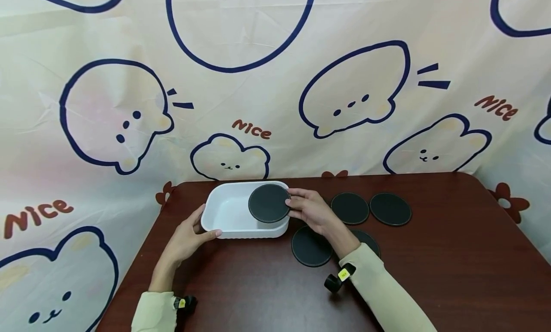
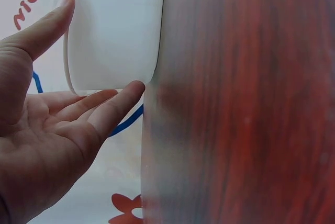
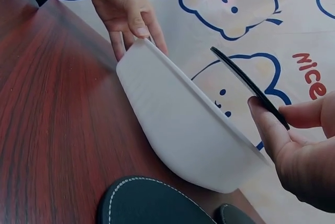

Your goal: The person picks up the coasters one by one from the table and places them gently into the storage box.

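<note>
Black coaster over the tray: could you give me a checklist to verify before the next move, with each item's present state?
1. Black coaster gripped: ok, the right hand pinches its edge.
2. Coaster apart from white tray: ok, the right wrist view shows a gap above the rim.
3. Tray steadied: ok, the left hand holds its left end.
4. Tray floor behind the coaster visible: not ok, the coaster hides it in the head view.
5. All coasters on the table counted: cannot tell, four show, but the right forearm could hide more.
</note>
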Available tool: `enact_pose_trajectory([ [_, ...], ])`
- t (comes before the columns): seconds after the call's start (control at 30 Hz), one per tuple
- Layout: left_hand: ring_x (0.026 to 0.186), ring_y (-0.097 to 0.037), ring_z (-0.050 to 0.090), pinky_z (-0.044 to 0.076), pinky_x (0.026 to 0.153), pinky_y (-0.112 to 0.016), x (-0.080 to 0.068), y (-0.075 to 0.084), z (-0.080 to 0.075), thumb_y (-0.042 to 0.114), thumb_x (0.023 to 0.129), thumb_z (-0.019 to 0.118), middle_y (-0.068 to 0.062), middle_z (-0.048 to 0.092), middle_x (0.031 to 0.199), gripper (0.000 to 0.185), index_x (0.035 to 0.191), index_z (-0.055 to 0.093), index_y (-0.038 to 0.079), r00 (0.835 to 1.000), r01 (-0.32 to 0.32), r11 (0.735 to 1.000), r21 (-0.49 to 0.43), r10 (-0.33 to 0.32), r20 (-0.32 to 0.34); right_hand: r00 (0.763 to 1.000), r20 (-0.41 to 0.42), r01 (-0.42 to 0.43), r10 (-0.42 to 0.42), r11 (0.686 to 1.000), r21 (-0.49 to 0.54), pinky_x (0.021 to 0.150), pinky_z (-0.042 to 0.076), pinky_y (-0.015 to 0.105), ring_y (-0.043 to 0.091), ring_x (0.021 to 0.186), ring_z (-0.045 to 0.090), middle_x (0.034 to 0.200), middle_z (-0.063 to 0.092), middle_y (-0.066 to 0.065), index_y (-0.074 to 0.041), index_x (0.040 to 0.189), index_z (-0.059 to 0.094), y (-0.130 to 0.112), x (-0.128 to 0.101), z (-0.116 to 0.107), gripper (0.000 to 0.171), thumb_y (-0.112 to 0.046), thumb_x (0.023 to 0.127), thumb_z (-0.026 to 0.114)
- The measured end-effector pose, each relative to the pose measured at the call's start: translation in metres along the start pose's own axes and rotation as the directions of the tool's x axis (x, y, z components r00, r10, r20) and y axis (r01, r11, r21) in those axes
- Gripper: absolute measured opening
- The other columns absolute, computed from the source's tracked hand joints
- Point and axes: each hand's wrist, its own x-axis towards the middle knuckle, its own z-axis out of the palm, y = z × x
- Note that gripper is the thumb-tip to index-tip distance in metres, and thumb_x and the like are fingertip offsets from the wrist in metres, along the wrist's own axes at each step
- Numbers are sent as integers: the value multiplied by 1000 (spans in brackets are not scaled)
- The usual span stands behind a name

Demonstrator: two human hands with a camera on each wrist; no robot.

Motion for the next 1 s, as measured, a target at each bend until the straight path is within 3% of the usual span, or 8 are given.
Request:
enact_pose_trajectory([
  [0.4, 139, -46, 60, 53, 111, -56, -1, 1, -1, 35, 93, 86, -26, 44, 166, 104, 172, 22, 12, 1000, 0, 1000, 14, 0, -6, 1000, -8, -1, 1, 1000, 13, 80, 63, 20, 8, 92, 76, 141, 66, 27, 3, 156, 48, -2, 13, 19, 50, 2, 107, 56],
  [0.77, 137, -45, 62, 54, 110, -55, 0, 1, 0, 35, 93, 86, -25, 45, 166, 104, 172, 23, 12, 1000, -6, 1000, 8, 6, -2, 999, -30, -20, 19, 999, -30, 86, 65, 26, 11, 96, 78, 139, 69, 28, 2, 153, 52, -1, 24, 30, 48, 3, 106, 59],
  [1.0, 138, -45, 61, 53, 111, -55, 0, 1, 1, 36, 93, 86, -25, 44, 166, 105, 172, 22, 12, 1000, -2, 1000, 15, 2, -4, 998, -65, -31, 24, 993, -111, 81, 65, 25, 14, 95, 76, 133, 72, 25, 2, 151, 56, -1, 27, 36, 46, 1, 105, 62],
])
